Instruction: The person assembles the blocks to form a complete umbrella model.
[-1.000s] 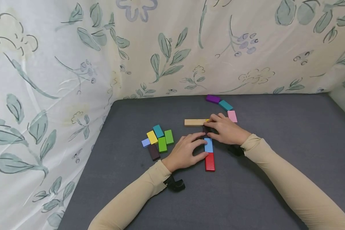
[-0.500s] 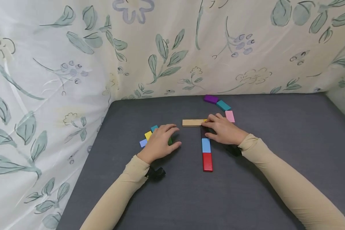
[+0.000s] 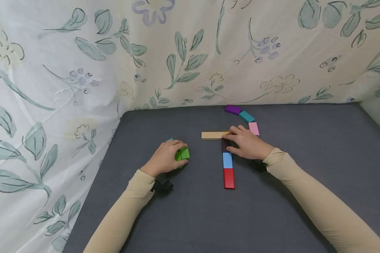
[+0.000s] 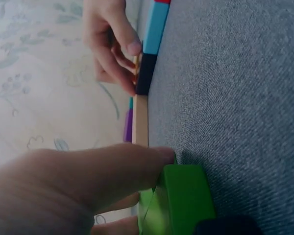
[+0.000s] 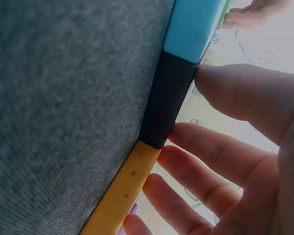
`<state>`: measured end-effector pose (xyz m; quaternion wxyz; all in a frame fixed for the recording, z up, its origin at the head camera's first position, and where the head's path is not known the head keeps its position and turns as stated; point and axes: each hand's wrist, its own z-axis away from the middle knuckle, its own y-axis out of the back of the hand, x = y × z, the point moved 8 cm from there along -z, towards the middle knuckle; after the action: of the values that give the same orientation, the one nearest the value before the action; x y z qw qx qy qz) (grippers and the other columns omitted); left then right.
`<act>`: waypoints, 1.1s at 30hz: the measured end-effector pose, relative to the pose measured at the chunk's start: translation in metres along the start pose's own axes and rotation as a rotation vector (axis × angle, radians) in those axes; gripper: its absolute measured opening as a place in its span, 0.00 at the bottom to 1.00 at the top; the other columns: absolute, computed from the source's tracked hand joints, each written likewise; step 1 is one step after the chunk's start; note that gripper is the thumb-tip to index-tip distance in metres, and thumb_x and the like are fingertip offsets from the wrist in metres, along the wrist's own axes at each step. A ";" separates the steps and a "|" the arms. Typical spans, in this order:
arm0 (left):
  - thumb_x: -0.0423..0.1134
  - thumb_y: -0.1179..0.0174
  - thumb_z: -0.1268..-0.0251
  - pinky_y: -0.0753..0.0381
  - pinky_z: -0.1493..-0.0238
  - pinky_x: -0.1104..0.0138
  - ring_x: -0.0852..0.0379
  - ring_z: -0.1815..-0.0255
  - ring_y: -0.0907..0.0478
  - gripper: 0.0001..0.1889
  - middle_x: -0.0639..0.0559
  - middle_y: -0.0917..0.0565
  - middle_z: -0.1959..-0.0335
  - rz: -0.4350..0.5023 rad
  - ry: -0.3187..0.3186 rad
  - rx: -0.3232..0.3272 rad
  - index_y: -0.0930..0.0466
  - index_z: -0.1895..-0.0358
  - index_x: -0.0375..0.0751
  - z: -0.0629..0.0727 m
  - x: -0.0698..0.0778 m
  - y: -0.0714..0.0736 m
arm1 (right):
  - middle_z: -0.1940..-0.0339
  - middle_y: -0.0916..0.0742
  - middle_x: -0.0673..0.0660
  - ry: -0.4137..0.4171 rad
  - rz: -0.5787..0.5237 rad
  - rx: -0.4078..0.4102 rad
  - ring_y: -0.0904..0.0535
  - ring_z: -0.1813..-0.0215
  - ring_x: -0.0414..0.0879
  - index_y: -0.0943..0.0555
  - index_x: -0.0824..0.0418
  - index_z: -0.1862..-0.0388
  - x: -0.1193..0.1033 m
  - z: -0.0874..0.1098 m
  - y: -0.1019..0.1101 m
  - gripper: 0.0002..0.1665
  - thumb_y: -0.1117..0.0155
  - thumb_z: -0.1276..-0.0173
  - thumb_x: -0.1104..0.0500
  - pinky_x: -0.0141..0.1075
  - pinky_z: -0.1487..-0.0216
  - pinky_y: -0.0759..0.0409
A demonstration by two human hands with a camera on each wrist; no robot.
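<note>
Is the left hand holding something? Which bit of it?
The left hand seems to pinch the rightmost green block by its two ends; exact contact is partly hidden.

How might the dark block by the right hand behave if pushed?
The dark block is probably stiff, with straight edges. It likely won't roll, given flat faces. Pushing could shift the blue block or yellow block touching it.
</note>
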<state>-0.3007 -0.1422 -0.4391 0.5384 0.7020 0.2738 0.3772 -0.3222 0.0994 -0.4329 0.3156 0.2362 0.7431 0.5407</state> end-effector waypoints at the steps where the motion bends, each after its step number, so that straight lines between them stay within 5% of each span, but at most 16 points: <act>1: 0.48 0.27 0.35 0.25 0.33 0.43 0.42 0.35 0.20 0.26 0.43 0.17 0.36 0.001 -0.002 0.001 0.17 0.37 0.41 -0.001 0.000 0.000 | 0.53 0.19 0.59 0.000 0.001 0.002 0.28 0.55 0.51 0.17 0.66 0.35 0.000 0.000 0.000 0.28 0.26 0.32 0.57 0.41 0.57 0.28; 10: 0.48 0.27 0.34 0.26 0.30 0.47 0.43 0.33 0.21 0.26 0.44 0.17 0.35 0.075 0.062 -0.036 0.18 0.35 0.41 -0.016 -0.014 0.005 | 0.53 0.18 0.60 0.001 -0.001 0.001 0.29 0.55 0.51 0.17 0.66 0.36 0.002 -0.001 -0.002 0.28 0.25 0.32 0.56 0.41 0.57 0.29; 21: 0.45 0.27 0.33 0.24 0.30 0.53 0.45 0.30 0.23 0.28 0.45 0.19 0.32 0.152 0.100 -0.064 0.20 0.33 0.39 -0.060 -0.021 0.019 | 0.50 0.18 0.60 0.005 -0.011 -0.004 0.28 0.53 0.52 0.17 0.66 0.35 0.005 -0.002 -0.001 0.28 0.26 0.32 0.56 0.42 0.54 0.28; 33: 0.43 0.27 0.33 0.27 0.27 0.54 0.45 0.27 0.27 0.29 0.43 0.22 0.29 0.139 0.161 -0.133 0.21 0.32 0.39 -0.098 -0.027 0.010 | 0.52 0.19 0.59 -0.002 -0.019 -0.001 0.28 0.53 0.52 0.17 0.65 0.35 0.005 -0.001 -0.002 0.29 0.25 0.32 0.55 0.42 0.54 0.27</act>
<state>-0.3964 -0.1124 -0.4220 0.5325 0.6495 0.2412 0.4863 -0.3266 0.1011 -0.4351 0.3215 0.2297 0.7448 0.5378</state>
